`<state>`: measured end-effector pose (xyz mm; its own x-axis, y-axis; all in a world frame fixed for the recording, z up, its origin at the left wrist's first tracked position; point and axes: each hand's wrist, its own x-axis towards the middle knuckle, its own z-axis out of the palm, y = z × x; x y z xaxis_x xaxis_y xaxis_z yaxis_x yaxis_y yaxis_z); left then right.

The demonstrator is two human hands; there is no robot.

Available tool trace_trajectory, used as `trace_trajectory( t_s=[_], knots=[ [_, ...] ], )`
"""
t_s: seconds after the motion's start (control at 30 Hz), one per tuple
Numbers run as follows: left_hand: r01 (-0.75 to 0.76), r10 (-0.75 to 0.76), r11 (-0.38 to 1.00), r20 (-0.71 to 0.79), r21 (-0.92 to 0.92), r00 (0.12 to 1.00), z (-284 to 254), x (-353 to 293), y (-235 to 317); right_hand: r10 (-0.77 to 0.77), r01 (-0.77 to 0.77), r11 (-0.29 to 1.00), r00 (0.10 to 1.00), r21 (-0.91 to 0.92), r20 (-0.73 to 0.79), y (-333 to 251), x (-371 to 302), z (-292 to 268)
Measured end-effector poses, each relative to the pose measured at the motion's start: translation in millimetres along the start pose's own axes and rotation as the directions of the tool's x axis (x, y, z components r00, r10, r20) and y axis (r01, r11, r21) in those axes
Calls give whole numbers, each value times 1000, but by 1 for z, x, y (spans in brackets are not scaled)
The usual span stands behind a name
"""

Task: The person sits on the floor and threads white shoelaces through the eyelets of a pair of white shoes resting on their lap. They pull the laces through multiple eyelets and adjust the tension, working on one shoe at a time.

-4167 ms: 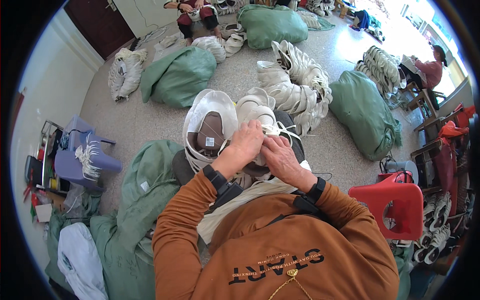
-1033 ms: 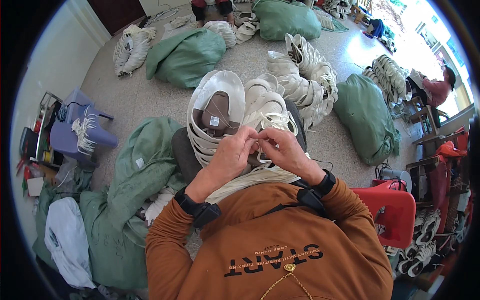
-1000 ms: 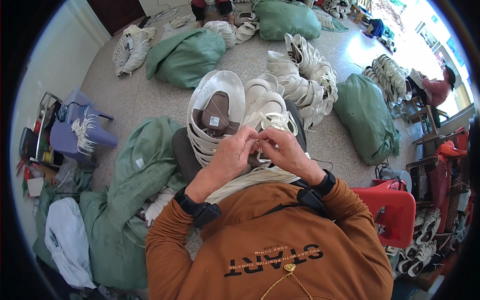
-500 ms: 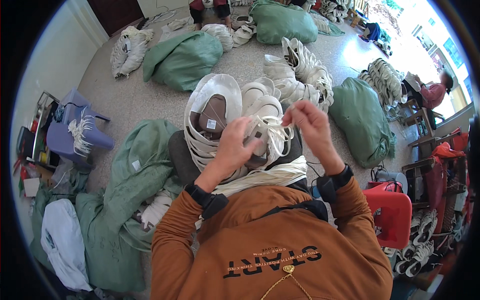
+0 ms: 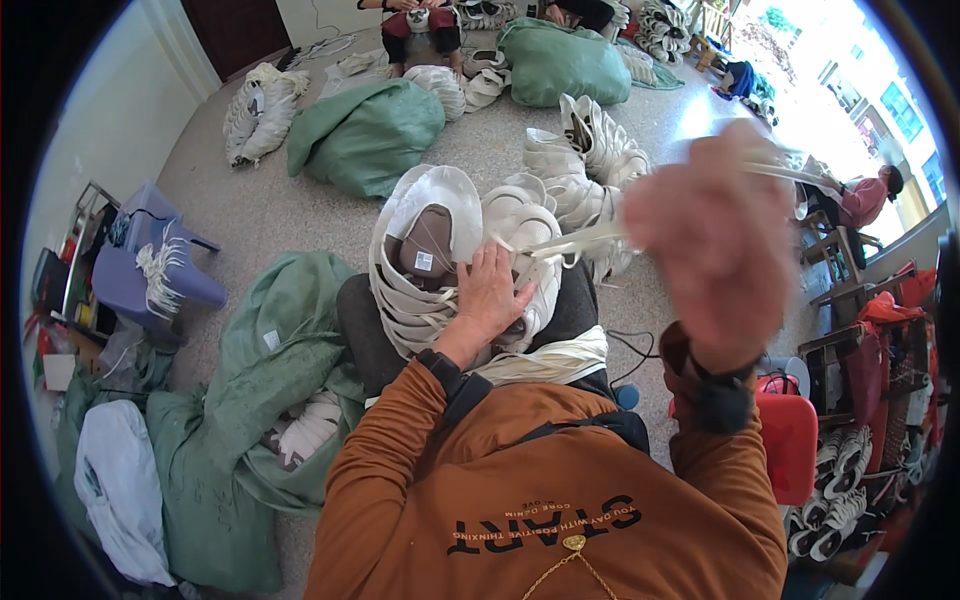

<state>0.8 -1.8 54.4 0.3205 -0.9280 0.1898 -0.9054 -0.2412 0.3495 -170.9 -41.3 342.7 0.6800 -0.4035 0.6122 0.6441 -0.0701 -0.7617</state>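
Observation:
A white shoe upper rests on my lap beside a stack of nested white uppers with a brown lining. My left hand lies over the shoe upper, its thumb apart on the near side, holding it. Raised to the right, my right hand is blurred by motion. A pale shoelace runs taut from the shoe's eyelets to that hand, and loose lace shows beyond it. A bundle of cream laces lies across my lap, close to my waist.
Green sacks and piles of white shoes stand on the floor ahead. To my left are a purple stool and a large open green sack. A red plastic chair is at my right. Other people sit farther off.
My right hand has swung up and to the right, away from the shoe, drawing the lace out straight. My left hand has settled onto the shoe upper.

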Motion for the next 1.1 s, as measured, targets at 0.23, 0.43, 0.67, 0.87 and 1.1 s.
trace_trajectory(
  t_s=[0.23, 0.43, 0.67, 0.87, 1.1],
  knots=[
    [-63, 55, 997, -138, -51, 989, 2, -3, -1, 36, -31, 980, 999, 194, -23, 7, -5, 3],
    [-51, 53, 988, 8, -146, 999, -48, -13, 12, 124, -89, 959, 985, 267, -118, 19, -9, -17],
    [-403, 319, 419, -283, -814, 905, -127, -43, 76, 277, -219, 917, 951, 333, -138, 39, -23, -23],
    [-167, 363, 366, -25, -916, 932, -94, -53, 61, 228, -140, 951, 919, 274, -321, 27, -35, -60],
    [-502, 457, 594, -250, -629, 854, -50, -55, 25, 499, -563, 742, 826, -363, -262, 90, -78, -106]
  ],
)
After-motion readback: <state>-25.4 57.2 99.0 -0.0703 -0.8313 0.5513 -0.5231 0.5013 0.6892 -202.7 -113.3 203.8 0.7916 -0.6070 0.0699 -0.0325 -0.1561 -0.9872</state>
